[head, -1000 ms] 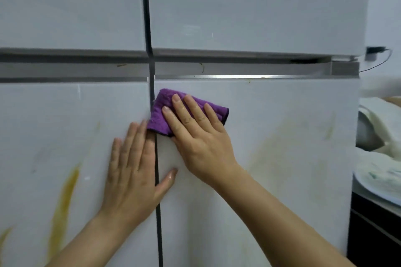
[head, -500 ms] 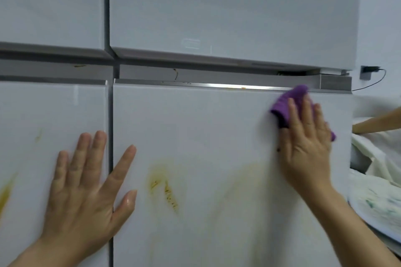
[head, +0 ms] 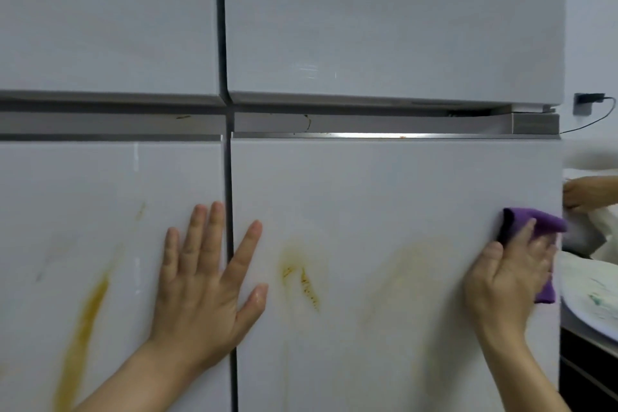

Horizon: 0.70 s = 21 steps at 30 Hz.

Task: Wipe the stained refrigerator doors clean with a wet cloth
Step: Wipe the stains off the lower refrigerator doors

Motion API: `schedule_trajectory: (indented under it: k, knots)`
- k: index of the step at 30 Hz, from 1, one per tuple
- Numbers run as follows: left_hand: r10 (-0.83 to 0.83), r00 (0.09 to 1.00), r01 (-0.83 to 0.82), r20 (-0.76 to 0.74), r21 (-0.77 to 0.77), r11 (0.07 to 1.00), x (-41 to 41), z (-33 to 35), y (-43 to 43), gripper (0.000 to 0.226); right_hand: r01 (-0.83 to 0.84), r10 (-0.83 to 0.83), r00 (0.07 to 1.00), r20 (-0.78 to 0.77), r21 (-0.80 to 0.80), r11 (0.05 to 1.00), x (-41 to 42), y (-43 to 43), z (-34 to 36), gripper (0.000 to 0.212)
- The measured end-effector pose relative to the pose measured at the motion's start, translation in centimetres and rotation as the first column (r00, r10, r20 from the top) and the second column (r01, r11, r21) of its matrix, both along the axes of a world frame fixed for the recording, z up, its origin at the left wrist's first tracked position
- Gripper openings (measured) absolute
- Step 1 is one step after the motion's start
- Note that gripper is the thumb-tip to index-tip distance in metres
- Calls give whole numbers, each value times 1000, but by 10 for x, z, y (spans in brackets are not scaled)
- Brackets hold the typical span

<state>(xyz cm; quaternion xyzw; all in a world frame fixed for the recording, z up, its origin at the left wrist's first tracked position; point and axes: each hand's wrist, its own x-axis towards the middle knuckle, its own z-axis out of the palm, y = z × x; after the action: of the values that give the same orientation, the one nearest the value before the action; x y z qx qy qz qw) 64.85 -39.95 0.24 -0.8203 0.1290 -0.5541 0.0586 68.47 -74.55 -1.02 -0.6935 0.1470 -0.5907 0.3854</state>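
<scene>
A white four-door refrigerator fills the view. My right hand (head: 510,281) presses a folded purple cloth (head: 535,224) against the right edge of the lower right door (head: 384,197). My left hand (head: 204,281) lies flat with fingers spread across the vertical gap between the two lower doors. A long yellow streak (head: 83,321) runs down the lower left door (head: 67,197). Small orange-brown marks (head: 302,281) and a faint yellowish smear (head: 418,271) show on the lower right door. The upper doors (head: 384,20) look plain.
Right of the fridge, another person's hand (head: 588,192) holds white material over a counter with a white plate (head: 588,301). A black plug and cable (head: 588,100) sit on the wall. A metal handle strip (head: 368,124) separates upper and lower doors.
My right hand has swept the cloth from the centre gap across to the right edge of the lower right door, then slid lower. The left hand stays on the doors.
</scene>
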Motion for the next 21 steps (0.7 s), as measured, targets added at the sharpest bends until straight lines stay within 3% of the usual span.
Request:
schedule_trajectory:
  k: [9, 12, 15, 18, 21]
  knots:
    - [-97, 994, 99, -57, 50, 994, -13, -1, 11, 116, -99, 121, 992, 38, -365, 926, -20, 191, 8, 58]
    - [-106, 991, 108, -78, 18, 994, -15, -10, 17, 117, -159, 181, 983, 3, -464, 872, -32, 237, 3, 59]
    - [-103, 993, 104, -62, 18, 994, -17, -30, 25, 101, -206, 215, 975, -62, -622, 755, -39, 253, -16, 63]
    - [-68, 995, 71, -70, 38, 997, -18, -53, 32, 110, -180, 207, 976, -70, -798, 575, -39, 241, -37, 62]
    - [-43, 997, 42, -71, -5, 999, -18, -60, 31, 112, -109, 178, 984, -15, -838, 534, -35, 209, -44, 58]
